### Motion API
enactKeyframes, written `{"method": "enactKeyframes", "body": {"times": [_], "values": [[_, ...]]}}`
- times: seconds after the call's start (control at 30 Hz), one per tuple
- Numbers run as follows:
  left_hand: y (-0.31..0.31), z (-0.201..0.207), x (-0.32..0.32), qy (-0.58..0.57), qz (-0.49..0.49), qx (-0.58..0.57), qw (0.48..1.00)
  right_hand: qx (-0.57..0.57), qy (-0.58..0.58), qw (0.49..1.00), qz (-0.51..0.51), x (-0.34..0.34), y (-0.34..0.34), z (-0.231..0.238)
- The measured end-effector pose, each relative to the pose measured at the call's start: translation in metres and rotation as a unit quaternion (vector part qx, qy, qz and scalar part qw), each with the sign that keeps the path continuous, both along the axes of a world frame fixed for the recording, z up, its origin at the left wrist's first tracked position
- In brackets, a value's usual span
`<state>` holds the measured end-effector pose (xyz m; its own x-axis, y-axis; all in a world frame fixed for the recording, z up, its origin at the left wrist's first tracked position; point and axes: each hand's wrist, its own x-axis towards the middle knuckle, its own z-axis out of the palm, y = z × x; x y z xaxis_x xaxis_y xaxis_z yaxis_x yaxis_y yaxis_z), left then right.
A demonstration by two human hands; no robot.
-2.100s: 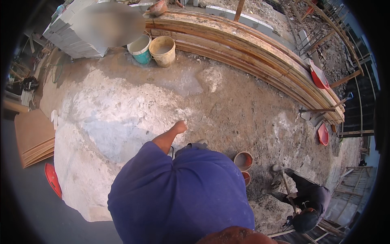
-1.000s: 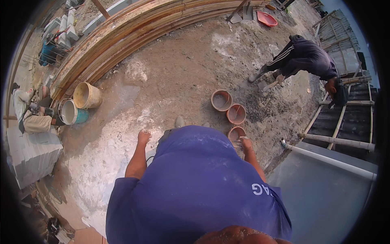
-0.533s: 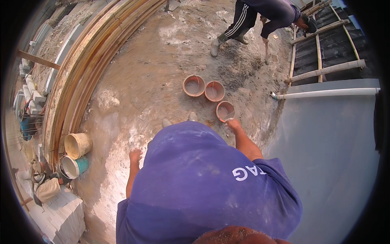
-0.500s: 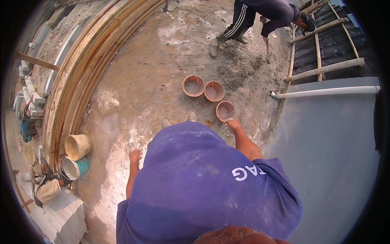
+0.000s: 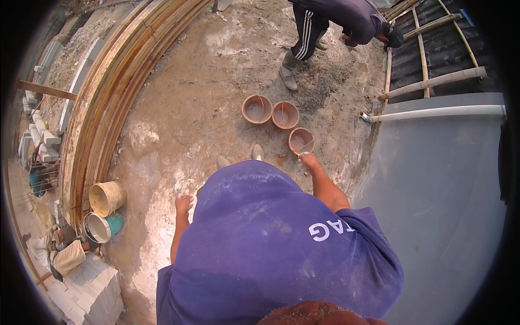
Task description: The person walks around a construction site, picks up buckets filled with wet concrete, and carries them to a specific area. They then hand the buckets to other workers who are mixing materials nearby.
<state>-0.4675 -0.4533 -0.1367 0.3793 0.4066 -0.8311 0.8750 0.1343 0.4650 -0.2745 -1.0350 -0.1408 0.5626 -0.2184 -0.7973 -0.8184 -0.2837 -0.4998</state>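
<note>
My right hand (image 5: 309, 161) is closed at the near rim of the nearest orange bucket (image 5: 301, 142), which stands on the ground with a thin wire handle. Its fingertips are small in the picture, so whether they pinch rim or handle cannot be told. Two more orange buckets stand just beyond: one at the left (image 5: 257, 109) and one in the middle (image 5: 285, 115), each with greyish material inside. At my left side, my left hand (image 5: 184, 203) hangs with loosely bent fingers, apart from any object. My purple shirt hides much of the ground below.
A co-worker (image 5: 346, 19) bends over a grey heap (image 5: 336, 73) at the far right. Long timber boards (image 5: 103, 97) line the left, beside a cream bucket (image 5: 107, 198) and a teal one (image 5: 112, 223). Pale blocks (image 5: 89, 290) sit lower left; a grey sheet (image 5: 433, 189) lies right.
The co-worker has shifted left, and the tool handle seen in their hands before is no longer visible. My right hand stays at the nearest bucket. The whole view has shifted slightly.
</note>
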Motion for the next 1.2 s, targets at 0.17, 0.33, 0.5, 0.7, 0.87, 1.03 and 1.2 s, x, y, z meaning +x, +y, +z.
{"method": "enactKeyframes", "body": {"times": [0.17,0.33,0.5,0.7,0.87,1.03,1.2], "values": [[-0.001,0.006,-0.007,-0.004,-0.006,-0.001,1.000,-0.055,0.007,0.994,0.098,0.000,0.004,-0.001],[-0.005,0.006,-0.010,0.004,-0.006,0.002,1.000,-0.097,-0.038,0.971,0.217,-0.006,-0.012,-0.030],[0.001,-0.006,-0.015,-0.017,-0.007,-0.011,1.000,-0.052,-0.050,0.982,0.177,-0.001,0.001,-0.023],[-0.004,-0.009,-0.013,-0.030,0.005,-0.024,0.999,-0.001,0.020,0.999,0.050,0.004,0.019,0.022],[-0.009,-0.012,-0.012,-0.028,0.003,-0.018,0.999,0.030,-0.007,0.998,0.061,0.003,0.008,0.013],[-0.012,-0.008,-0.016,-0.017,0.000,-0.002,1.000,0.029,-0.012,0.998,0.047,0.003,0.010,0.005],[-0.023,-0.003,-0.014,-0.006,-0.001,-0.020,1.000,-0.048,-0.026,0.981,0.188,0.001,-0.010,-0.017]]}}
